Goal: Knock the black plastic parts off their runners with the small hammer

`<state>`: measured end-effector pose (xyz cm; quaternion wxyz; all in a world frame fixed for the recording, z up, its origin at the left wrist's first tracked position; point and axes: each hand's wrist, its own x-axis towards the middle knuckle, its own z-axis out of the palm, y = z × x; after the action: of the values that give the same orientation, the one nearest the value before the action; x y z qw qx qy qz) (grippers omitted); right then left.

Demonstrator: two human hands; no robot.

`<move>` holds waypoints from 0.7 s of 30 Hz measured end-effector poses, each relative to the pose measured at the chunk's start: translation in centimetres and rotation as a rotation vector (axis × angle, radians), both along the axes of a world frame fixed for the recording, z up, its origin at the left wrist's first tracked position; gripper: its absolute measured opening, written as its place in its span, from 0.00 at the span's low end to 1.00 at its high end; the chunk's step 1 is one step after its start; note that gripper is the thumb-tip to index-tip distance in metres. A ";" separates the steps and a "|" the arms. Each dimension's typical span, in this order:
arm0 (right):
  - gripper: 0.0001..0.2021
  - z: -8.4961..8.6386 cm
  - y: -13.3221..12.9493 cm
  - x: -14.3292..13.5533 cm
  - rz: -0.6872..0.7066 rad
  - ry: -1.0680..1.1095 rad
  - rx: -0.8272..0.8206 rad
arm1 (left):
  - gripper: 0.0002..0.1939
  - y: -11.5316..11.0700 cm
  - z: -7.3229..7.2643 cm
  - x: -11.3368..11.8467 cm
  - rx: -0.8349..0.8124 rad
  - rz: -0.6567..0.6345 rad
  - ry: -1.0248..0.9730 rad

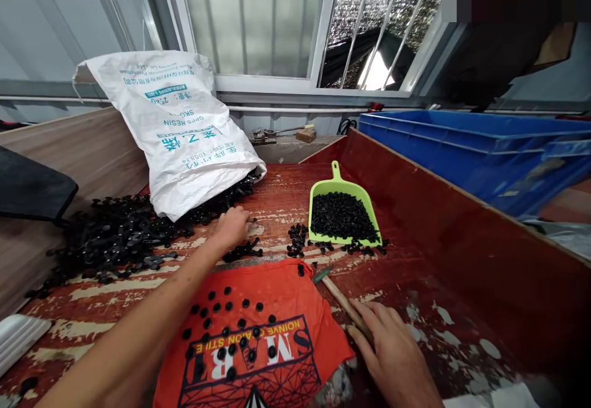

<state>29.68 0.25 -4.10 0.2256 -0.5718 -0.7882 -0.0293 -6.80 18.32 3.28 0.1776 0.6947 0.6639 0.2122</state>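
Observation:
My left hand (232,229) reaches over the table beside the mouth of a white printed sack (180,131), at the edge of a heap of small black parts (120,236); its fingertips are hard to make out. In my right hand (385,340) is the wooden handle of a small hammer (344,300), its greenish head pointing away from me. Between my arms lies a red printed cloth (277,285) with several round black pieces on it. A lime-green dustpan (335,177) full of small black parts sits further back, with more parts spilled at its front lip.
A dark red board (443,217) borders the table on the right, with blue crates (443,143) behind it. A wooden board (106,149) stands at the left. A dark scoop-like object (34,183) and a white object (21,337) are at the left edge.

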 end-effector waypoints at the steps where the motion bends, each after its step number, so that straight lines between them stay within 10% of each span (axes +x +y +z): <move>1: 0.15 -0.2 0.0 0.0 -0.022 -0.030 -0.019 | 0.10 -0.7 0.9 -0.5 0.018 0.003 -0.067; 10: 0.04 0.5 1.8 -0.8 -0.137 -0.072 -0.298 | 0.07 -13.3 8.4 -2.9 -0.166 0.119 -1.183; 16: 0.02 2.5 2.8 0.3 -0.161 -0.027 -0.522 | 0.06 -21.2 7.5 -3.1 -0.281 0.285 -1.488; 21: 0.18 2.6 1.9 1.0 -0.119 0.351 -0.616 | 0.08 -26.1 5.0 -3.2 -0.322 0.372 -1.595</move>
<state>30.64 2.17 -1.46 0.1726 -0.6543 -0.6744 0.2954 -9.95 -7.78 8.26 0.6537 0.1810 0.4651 0.5689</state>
